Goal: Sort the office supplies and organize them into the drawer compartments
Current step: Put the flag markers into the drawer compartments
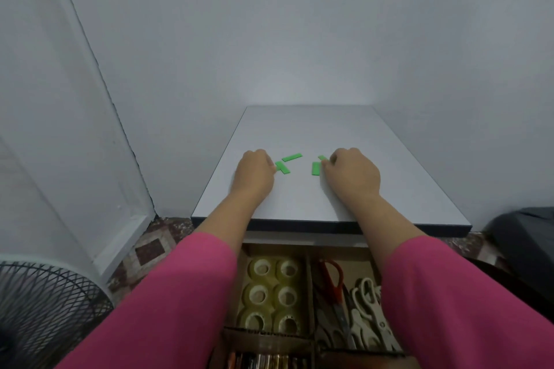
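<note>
The left hand (254,174) lies knuckles-up on the grey table (389,189), its fingers curled with the tips pinching the near end of a small green strip (282,168). The right hand (350,172) is curled the same way, and its fingertips pinch a second green strip (322,158) at its 11 o'clock; most of that strip is hidden under the fingers. Just at 9 o'clock of the right hand a third green strip (315,168) lies flat and upright in the view, touching or nearly touching the thumb side. A fourth green strip (291,157) lies between the hands, toward 12 o'clock, slanted and free of both. Pink sleeves (180,293) cover both forearms from the table's near edge back. At 6 o'clock, under the tabletop, the open drawer (308,284) shows its compartments: six rolls of clear tape (274,293) in two rows on the left, scissors on the right with a red-handled pair (332,278) beside white-handled ones (367,308), and a row of pens or similar (266,361) nearest the camera, too blurred to tell. A black fan grille (45,308) stands at 8 o'clock on the patterned floor (150,252).
</note>
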The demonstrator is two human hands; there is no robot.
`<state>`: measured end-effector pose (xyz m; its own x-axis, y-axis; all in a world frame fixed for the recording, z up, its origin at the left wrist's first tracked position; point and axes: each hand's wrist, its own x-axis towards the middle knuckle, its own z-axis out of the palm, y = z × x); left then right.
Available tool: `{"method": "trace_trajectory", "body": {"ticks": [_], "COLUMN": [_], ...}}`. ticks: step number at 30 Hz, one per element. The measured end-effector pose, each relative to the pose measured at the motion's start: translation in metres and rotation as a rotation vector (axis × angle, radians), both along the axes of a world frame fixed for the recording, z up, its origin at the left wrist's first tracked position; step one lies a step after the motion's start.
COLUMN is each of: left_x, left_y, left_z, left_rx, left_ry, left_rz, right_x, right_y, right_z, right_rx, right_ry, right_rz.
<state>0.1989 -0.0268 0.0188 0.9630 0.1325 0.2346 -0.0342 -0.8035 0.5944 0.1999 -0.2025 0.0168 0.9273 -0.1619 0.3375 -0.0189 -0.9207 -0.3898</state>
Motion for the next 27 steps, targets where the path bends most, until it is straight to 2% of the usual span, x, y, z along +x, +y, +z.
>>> {"method": "trace_trajectory", "body": {"ticks": [6, 9, 12, 17, 19, 22, 27], "left_x": [0.012, 0.012, 0.012, 0.016, 0.019, 0.023, 0.028], "left_y": [0.005, 0.004, 0.005, 0.002, -0.002, -0.007, -0.010], "left_z": [0.021, 0.020, 0.019, 0.026, 0.027, 0.028, 0.028], "left_rx": [0.134, 0.137, 0.021, -0.217, -0.200, -0.127, -0.022], "left_ry": [0.279, 0.269, 0.215, 0.176, 0.219, 0.234, 0.259], "left_rz": [-0.021, -0.031, -0.041, -0.054, -0.059, -0.051, -0.057], "right_x": [0.009, 0.012, 0.011, 0.004, 0.000, 0.000, 0.003], "right_y": [-0.005, -0.006, -0.006, -0.009, -0.008, -0.007, -0.007], "right_z": [-0.004, -0.007, -0.006, 0.001, 0.004, 0.004, 0.001], "right_rx": [0.052, 0.068, 0.074, 0.322, 0.340, 0.248, 0.261], "right_ry": [0.015, 0.020, 0.000, 0.000, 0.057, 0.101, 0.056], "right_rz": [-0.040, -0.047, -0.042, 0.084, 0.128, 0.137, 0.126]}}
